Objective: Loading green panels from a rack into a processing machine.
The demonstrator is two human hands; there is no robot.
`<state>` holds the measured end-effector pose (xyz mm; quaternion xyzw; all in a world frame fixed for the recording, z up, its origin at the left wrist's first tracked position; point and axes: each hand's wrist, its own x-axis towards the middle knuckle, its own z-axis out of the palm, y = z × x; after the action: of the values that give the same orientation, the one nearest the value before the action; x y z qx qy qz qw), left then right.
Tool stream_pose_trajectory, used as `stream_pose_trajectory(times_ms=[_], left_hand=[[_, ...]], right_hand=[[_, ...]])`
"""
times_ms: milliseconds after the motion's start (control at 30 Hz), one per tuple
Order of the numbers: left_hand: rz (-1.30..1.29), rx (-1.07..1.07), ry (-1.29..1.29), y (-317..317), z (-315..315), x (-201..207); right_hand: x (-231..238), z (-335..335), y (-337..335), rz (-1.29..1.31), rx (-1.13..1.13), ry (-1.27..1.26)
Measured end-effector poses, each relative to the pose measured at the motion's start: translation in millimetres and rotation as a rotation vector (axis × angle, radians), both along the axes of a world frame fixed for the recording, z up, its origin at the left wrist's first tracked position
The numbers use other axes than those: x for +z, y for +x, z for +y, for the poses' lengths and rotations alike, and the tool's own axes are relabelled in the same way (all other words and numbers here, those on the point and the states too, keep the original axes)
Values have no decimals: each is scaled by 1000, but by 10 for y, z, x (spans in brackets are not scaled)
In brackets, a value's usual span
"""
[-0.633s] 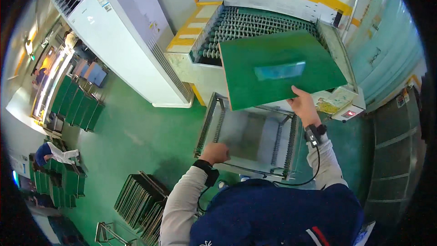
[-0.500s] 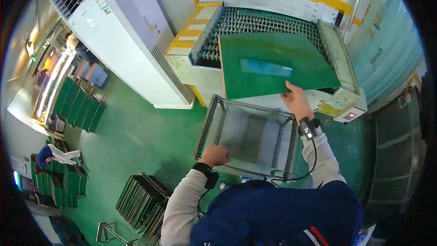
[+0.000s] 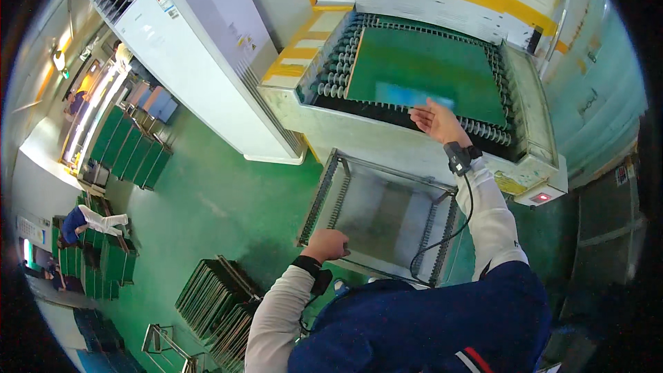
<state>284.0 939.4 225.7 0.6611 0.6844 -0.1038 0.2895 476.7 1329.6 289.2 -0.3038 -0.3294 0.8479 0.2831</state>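
A green rectangular panel (image 3: 431,69) lies flat on the roller bed (image 3: 336,77) of a white conveyor machine. My right hand (image 3: 438,124) is at the panel's near edge, palm partly turned up and fingers stretched out, gripping nothing. Whether the fingertips still touch the edge is hard to tell. Below the machine's front stands a metal rack (image 3: 394,178) with toothed side rails and a pale bottom. My left hand (image 3: 327,245) is closed in a fist over the rack's near left corner; what lies inside its fingers, if anything, is hidden.
A tall white air conditioner (image 3: 200,62) stands left of the machine. Several dark panels (image 3: 214,304) stand racked on the green floor at lower left, beside an empty metal frame (image 3: 166,345). Another person (image 3: 86,224) bends over racks at far left. A cable hangs from my right wrist.
The green panel has gone from tilted in my right hand to flat on the rollers, farther away. My right hand has moved forward and let go. My left hand keeps its place by the rack.
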Motion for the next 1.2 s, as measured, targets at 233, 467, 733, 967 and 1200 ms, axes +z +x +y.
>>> stream_pose_trajectory(times_ms=[233, 467, 733, 967, 1200], left_hand=[[-11, -11, -67, 17, 62, 84], [21, 17, 39, -39, -19, -184], [-15, 40, 9, -35, 48, -118], [33, 27, 137, -33, -22, -283], [37, 150, 23, 5, -20, -566]], right_hand=[[-3, 286, -37, -580, -61, 695], [-122, 163, -129, -1293, -131, 1580], [13, 67, -184, -1341, -50, 1594], [18, 151, -225, -1332, -53, 1710], [-77, 305, -265, -1546, 117, 1682]])
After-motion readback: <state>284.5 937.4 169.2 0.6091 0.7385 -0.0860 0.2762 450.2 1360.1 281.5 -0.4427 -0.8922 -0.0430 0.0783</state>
